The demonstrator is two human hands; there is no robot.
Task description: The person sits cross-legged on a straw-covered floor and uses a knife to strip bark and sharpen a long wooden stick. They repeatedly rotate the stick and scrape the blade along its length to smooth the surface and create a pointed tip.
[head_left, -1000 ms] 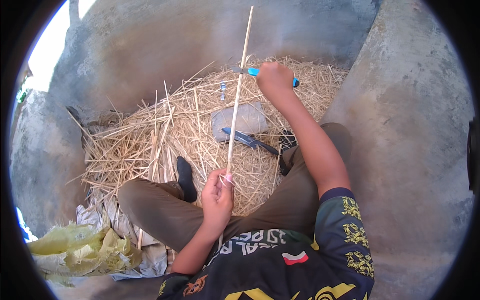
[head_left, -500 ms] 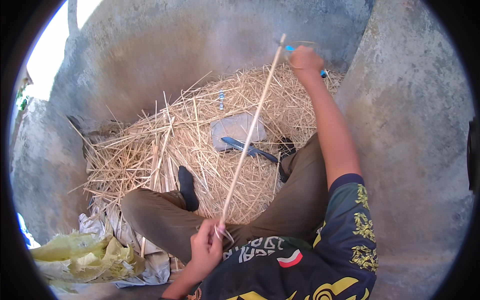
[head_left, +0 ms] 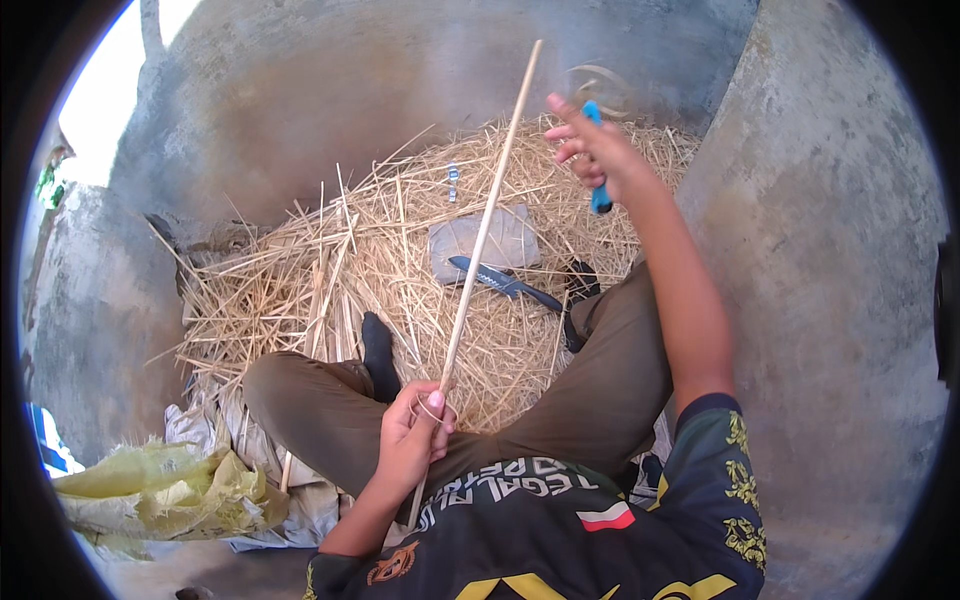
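1. A torn yellow sack (head_left: 170,492) lies to the left of the left hand's grip and lower.
2. The left hand (head_left: 412,432) is closed around the lower part of a pale stick (head_left: 488,215), which slants up and right from it.
3. Beyond that grip, a dark knife (head_left: 512,286) rests against a grey block (head_left: 510,238).
4. Farthest right, the right hand (head_left: 614,160), fingers partly spread, loosely grasps a blue tool (head_left: 601,198), apart from the stick.
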